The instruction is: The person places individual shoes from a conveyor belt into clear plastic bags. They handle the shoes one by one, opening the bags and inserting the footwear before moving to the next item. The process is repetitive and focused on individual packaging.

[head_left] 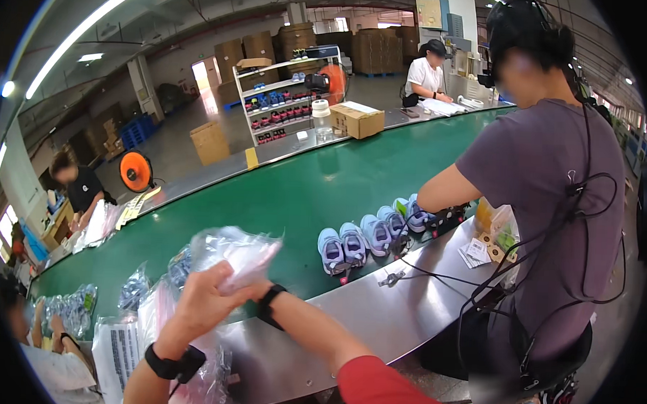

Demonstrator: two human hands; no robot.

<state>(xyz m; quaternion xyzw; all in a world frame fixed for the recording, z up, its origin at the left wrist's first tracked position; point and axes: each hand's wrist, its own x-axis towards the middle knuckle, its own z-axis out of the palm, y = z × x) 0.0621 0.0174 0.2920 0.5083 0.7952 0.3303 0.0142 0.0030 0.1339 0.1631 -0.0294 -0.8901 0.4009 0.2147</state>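
A crumpled clear plastic bag (235, 252) with a whitish and pinkish look is raised over the green belt, held between my hands. My left hand (197, 301) is closed on its lower side, thumb up against the plastic. Close beside it, my right hand (250, 291) also grips the bag's lower edge; its fingers are largely hidden. Below my hands lies a pile of flat clear bags (156, 314) with pink tints. Light blue sneakers (332, 251) stand in a row on the belt to the right.
A co-worker (552, 181) in a purple shirt reaches over the sneakers at right; cables hang behind them. Bagged shoes (70, 307) lie left, near another person's arms. A metal ledge (341, 320) borders the green belt (267, 193). Across it stand a carton (358, 120) and an orange fan (136, 171).
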